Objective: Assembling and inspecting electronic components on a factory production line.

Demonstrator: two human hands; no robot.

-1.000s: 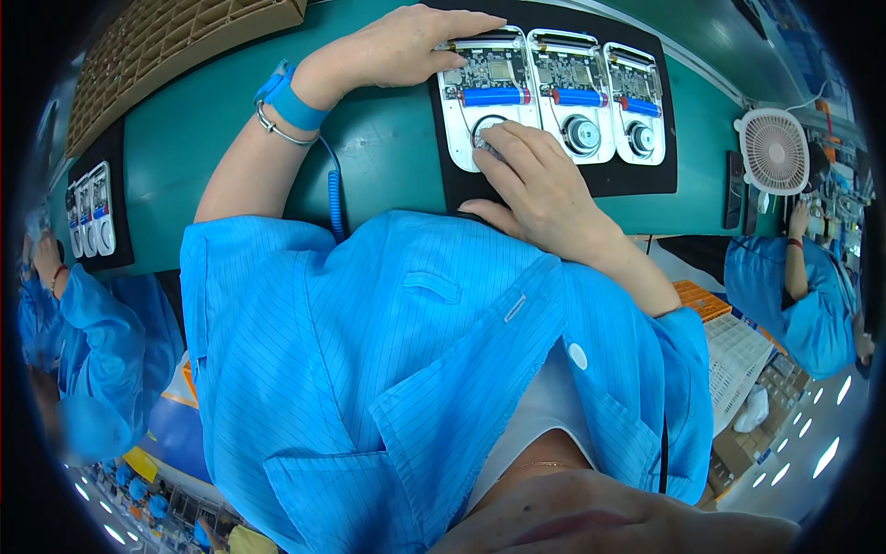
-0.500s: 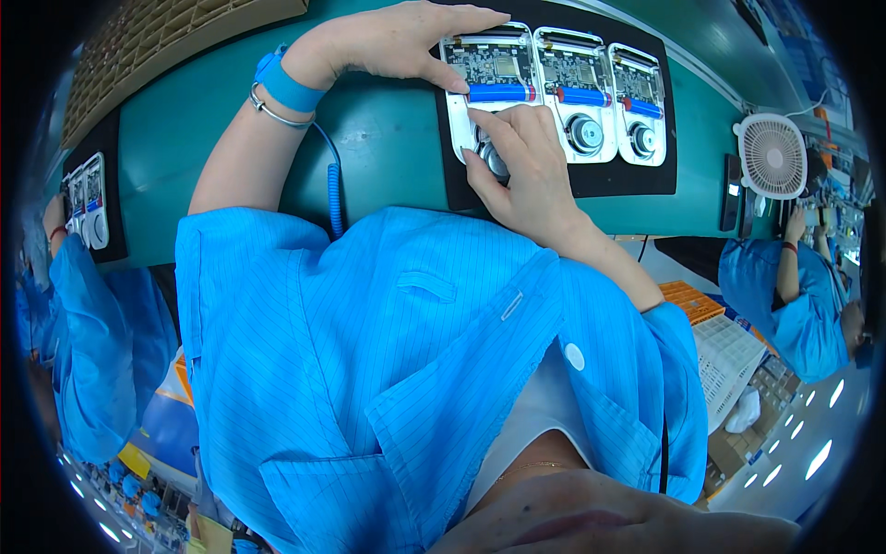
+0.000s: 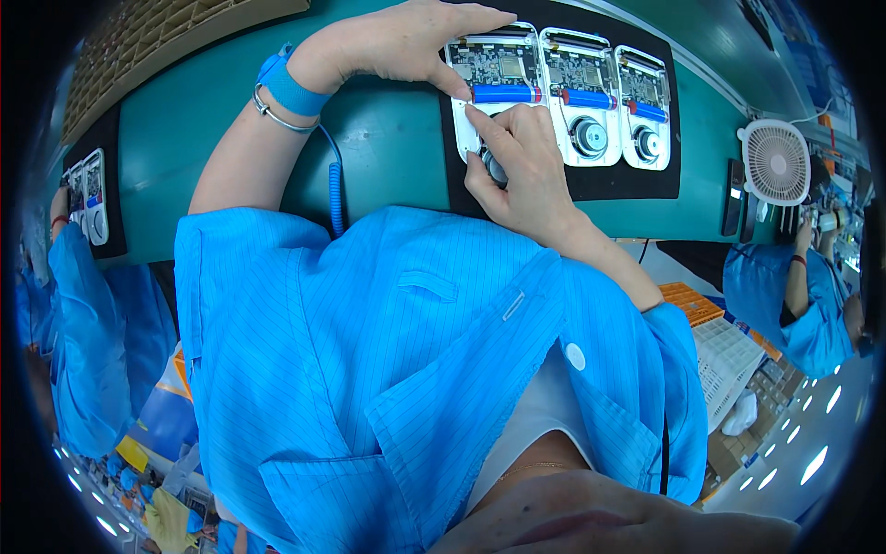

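Three white casings lie side by side on a black mat [image 3: 637, 185]. The left casing [image 3: 459, 125] holds a green circuit board [image 3: 489, 66], a blue cylindrical battery [image 3: 506, 94] and a round speaker [image 3: 495, 170], mostly hidden by my right hand. My left hand [image 3: 406, 42] spans the casing's upper left corner, fingers stretched along its far edge and thumb beside the battery's left end. My right hand [image 3: 528, 166] lies over the speaker, index finger and thumb apart at the casing's left side, other fingers curled. Any small part beneath the fingertips cannot be made out.
The middle casing [image 3: 604, 152] and right casing [image 3: 657, 157] show similar boards, batteries and speakers. A white fan [image 3: 775, 162] stands at the right. A divided cardboard tray [image 3: 157, 51] lies far left. A blue coiled cord [image 3: 336, 198] hangs from my left wristband. Co-workers sit on both sides.
Both hands keep nearly the same places at the left casing. The right index fingertip has shifted slightly up toward the left thumb. The whole view has shifted a little.
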